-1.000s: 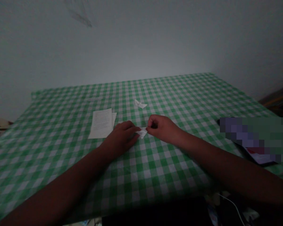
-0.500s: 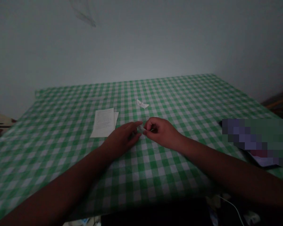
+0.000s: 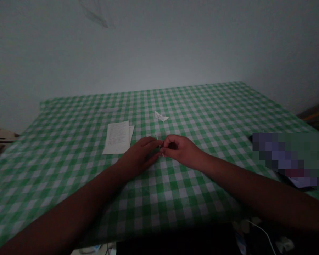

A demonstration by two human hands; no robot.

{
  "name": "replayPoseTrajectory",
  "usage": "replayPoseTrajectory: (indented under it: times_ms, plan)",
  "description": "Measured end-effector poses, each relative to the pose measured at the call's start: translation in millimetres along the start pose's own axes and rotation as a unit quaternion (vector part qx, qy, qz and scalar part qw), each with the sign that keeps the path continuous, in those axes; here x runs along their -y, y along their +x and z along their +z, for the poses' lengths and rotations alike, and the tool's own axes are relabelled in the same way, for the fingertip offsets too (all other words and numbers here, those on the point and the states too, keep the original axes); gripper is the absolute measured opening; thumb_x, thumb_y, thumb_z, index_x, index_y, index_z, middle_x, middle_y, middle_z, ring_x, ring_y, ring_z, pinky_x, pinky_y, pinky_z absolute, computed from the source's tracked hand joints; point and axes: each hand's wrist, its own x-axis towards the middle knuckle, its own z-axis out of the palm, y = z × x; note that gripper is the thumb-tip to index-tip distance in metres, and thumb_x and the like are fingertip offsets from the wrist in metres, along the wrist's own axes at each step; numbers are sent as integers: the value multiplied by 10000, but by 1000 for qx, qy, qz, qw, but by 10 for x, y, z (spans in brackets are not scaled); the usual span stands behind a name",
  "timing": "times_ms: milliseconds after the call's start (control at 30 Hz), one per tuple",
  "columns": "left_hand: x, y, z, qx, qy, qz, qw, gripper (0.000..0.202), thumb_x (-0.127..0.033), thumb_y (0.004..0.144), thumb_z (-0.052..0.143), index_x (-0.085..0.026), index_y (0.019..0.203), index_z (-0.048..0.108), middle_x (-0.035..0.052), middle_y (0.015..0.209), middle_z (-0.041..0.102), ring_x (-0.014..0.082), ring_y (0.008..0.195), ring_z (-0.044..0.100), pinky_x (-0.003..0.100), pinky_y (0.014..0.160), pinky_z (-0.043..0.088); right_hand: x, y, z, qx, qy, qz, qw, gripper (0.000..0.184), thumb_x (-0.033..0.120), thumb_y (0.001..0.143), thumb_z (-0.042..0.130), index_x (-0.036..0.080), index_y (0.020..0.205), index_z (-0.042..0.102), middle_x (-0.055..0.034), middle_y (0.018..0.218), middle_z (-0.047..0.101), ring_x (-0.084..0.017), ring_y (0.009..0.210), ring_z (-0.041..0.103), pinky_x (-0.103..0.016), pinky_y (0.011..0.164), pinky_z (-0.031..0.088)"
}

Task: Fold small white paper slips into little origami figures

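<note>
My left hand [image 3: 140,152] and my right hand [image 3: 182,150] meet over the middle of the table, fingertips touching or nearly so. Between them is a small piece of white paper [image 3: 157,136], mostly hidden by the fingers; only thin pale edges show. My right thumb and index finger are pinched together on it. The left fingers and thumb close on it from the other side. Beyond the hands lies a small folded white paper [image 3: 161,116]. Left of my left hand, printed sheets [image 3: 117,138] lie flat, one partly over another.
A green and white checked cloth [image 3: 202,117] covers the table, which reaches a grey wall [image 3: 159,46]. At the right edge lies a dark-edged device [image 3: 303,187], mostly blurred out. Below the front edge, a white cable [image 3: 264,232] hangs among dim clutter.
The fingertips have come closer together, and the small paper between them has turned, with less of it showing. The view has shifted slightly.
</note>
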Motion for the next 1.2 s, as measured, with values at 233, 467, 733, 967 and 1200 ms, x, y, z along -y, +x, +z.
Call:
replayPoseTrajectory:
  times_ms: [233,467,733,967,1200]
  plan:
    - [-46,-20,-12,-13,3,20,1000,395,-221,954,518,-238,1343,450,87,1198,612,210,1097,590,386,935,523,4,21,-1,-4,107,41,993,214,259,760,726,208,838,533,18,787,651,-150,759,658,-320,726,527]
    - [-55,-60,-8,-52,-47,-30,997,400,-275,928,546,-221,1302,417,59,1117,652,193,1017,649,378,916,535,-43,34,-8,-24,115,50,992,418,210,693,778,228,1040,546,11,940,620,-152,835,675,-322,758,565]
    - [-36,-51,2,-35,-77,-61,995,381,-294,911,598,-218,1253,448,67,1108,619,197,998,623,387,895,532,-53,38,-30,7,107,44,993,438,195,719,747,230,1126,588,-12,1011,624,-163,890,666,-349,820,567]
    - [-36,-30,5,-52,-81,-58,994,356,-309,895,635,-236,1199,464,67,1120,566,211,1012,584,392,860,532,-16,30,-39,18,90,35,995,325,221,745,732,228,1043,601,-7,1006,615,-149,868,656,-320,781,565]
    - [-44,-22,28,-51,-127,-73,988,379,-298,890,641,-236,1226,476,78,1153,578,221,1053,597,411,885,543,14,28,-24,20,95,12,995,248,228,750,716,214,962,590,13,946,605,-135,844,656,-295,762,547]
